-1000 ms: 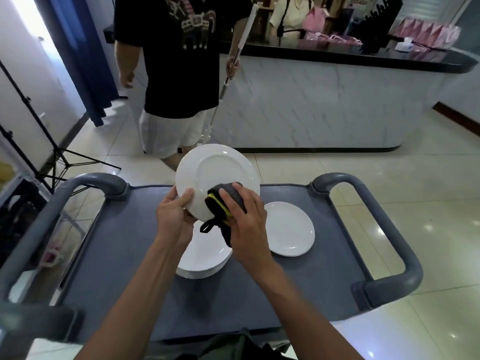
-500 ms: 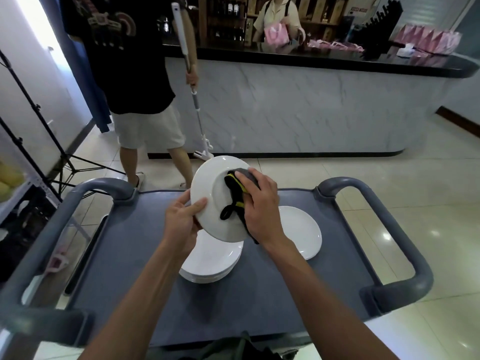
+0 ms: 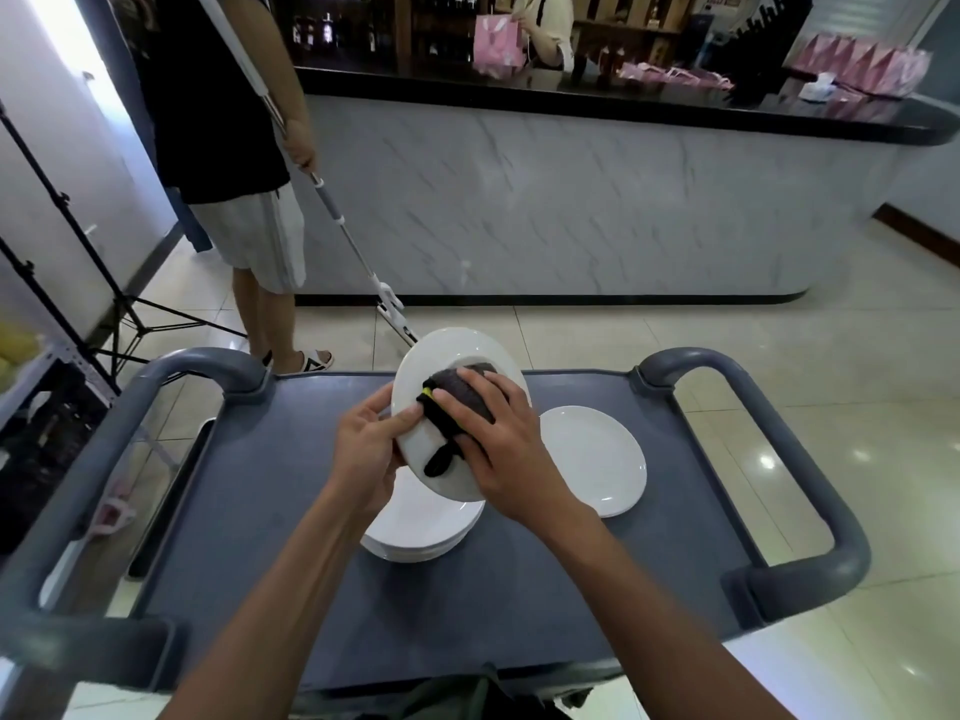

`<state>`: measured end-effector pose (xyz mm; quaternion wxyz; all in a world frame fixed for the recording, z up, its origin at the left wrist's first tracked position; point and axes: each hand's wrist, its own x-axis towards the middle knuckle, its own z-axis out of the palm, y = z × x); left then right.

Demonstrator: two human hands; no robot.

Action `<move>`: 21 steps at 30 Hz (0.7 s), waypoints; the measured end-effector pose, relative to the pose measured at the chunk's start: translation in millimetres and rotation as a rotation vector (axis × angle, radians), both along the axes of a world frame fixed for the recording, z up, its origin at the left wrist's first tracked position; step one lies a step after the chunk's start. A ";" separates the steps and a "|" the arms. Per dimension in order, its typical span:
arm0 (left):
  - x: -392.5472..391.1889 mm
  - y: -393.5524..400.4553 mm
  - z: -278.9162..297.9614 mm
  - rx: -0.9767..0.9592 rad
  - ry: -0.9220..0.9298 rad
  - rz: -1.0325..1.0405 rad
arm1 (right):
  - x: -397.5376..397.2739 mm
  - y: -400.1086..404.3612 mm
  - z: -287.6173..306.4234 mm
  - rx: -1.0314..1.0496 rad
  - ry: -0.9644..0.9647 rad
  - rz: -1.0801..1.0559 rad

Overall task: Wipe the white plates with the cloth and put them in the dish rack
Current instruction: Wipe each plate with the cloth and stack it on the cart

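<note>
Wiping of one white plate above a grey service cart point(image 3: 260, 511). The left hand point(image 3: 366, 454) pinches the near-left rim of the held plate point(image 3: 452, 356), thumb on the upper face and the other fingers hidden behind it. The plate is tilted, its far edge raised, and hangs over the cart's middle, just above the stack of plates point(image 3: 415, 532) that rests there. The right hand point(image 3: 498, 449) lies flat on the dark cloth point(image 3: 462, 392), fingers spread and pressing it against the plate's face; a loose tail of cloth hangs toward the near rim. A single plate point(image 3: 592, 459) lies flat to the right of the stack, close to it but apart, toward the cart's right edge.

Compared with the views of half a second and one second before, the cloth has travelled from the near rim to the centre of the plate, and the plate has turned more edge-on and leans further to the right. This suggests the wiping stroke is in mid-course, not finished. No dish rack is visible, so placement has not begun. Beyond the far edge of the cart a person with a mop point(image 3: 384, 298) stands on the floor.
</note>
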<state>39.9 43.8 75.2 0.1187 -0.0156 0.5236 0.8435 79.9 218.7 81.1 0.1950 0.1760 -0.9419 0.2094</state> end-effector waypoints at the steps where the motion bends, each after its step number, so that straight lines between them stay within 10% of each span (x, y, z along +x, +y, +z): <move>1: 0.3 0.2 -1.1 -0.016 0.010 -0.016 | -0.5 1.5 -0.6 0.004 0.000 -0.007; 21: -9.3 15.2 6.8 -0.068 0.017 -0.047 | -48.5 37.6 6.9 -0.228 -0.040 -0.250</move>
